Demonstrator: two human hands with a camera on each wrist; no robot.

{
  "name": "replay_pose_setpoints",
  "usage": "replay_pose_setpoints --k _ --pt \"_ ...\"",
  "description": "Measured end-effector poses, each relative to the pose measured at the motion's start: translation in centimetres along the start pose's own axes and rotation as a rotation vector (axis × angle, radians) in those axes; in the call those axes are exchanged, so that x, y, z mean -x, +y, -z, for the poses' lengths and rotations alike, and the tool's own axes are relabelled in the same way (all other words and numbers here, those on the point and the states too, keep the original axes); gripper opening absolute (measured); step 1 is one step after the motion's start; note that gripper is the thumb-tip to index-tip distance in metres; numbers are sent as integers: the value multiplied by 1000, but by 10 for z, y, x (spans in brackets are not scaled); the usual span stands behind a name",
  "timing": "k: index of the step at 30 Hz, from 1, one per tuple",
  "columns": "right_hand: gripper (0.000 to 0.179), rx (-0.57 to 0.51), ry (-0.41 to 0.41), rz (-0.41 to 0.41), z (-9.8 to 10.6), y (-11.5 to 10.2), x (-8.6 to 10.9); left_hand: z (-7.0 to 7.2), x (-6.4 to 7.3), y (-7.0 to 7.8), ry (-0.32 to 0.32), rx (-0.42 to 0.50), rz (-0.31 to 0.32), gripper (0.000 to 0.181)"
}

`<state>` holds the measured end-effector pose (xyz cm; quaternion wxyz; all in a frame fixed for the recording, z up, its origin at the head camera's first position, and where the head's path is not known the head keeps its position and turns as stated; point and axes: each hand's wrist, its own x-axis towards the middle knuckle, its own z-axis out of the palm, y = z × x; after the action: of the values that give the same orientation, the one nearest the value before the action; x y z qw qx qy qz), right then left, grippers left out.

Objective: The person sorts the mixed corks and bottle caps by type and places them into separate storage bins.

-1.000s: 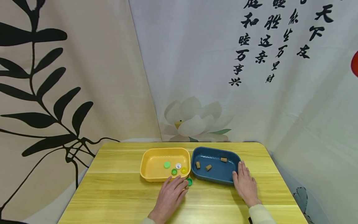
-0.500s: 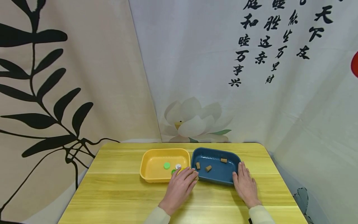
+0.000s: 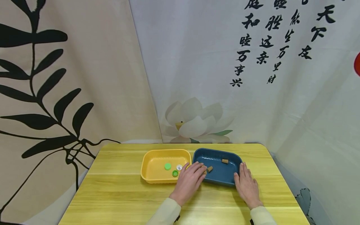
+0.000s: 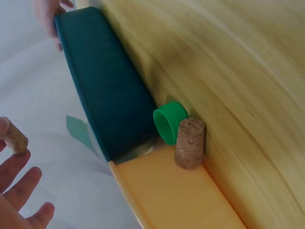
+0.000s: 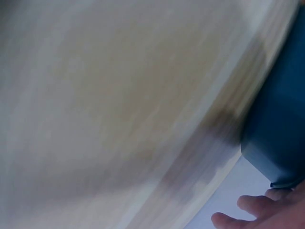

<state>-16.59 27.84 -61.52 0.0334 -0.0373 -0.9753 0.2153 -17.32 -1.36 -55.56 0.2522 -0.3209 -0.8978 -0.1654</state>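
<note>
My left hand (image 3: 188,182) is over the left end of the blue tray (image 3: 219,180). In the left wrist view its fingertips pinch a cork (image 4: 17,138), held above the level of the tray rims. Corks lie in the blue tray, one in the middle (image 3: 209,169) and one farther back (image 3: 225,161). My right hand (image 3: 247,189) rests against the blue tray's right front corner, fingers extended along its side. On the table where the trays meet, the left wrist view shows a green bottle cap (image 4: 170,122) and another cork (image 4: 189,143), both hidden by my left hand in the head view.
Left of the blue tray stands a yellow tray (image 3: 152,180). It holds a light green cap (image 3: 167,166), a white cap (image 3: 179,167) and a green cap (image 3: 175,173). Both trays stand on a wooden table (image 3: 112,193) before a printed curtain (image 3: 197,62).
My left hand has moved right and forward, from the table before the yellow tray to over the blue tray's left end, carrying a cork. The right hand and both trays have stayed put.
</note>
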Motion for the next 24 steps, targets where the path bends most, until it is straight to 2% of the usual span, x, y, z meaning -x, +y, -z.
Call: replay_pose_setpoints --k 6,14,18,24 --pt "71 6 -1 0 0 1 0 -14 -11 -2 -34 -44 16 28" --pt "67 0 5 5 0 1 -1 -30 -24 -2 -97 -33 69 30" --pt "67 -2 11 6 0 1 -1 -35 -28 -2 -124 -24 85 28" --pt "67 -1 15 6 0 0 0 -43 -32 0 -180 -60 97 26"
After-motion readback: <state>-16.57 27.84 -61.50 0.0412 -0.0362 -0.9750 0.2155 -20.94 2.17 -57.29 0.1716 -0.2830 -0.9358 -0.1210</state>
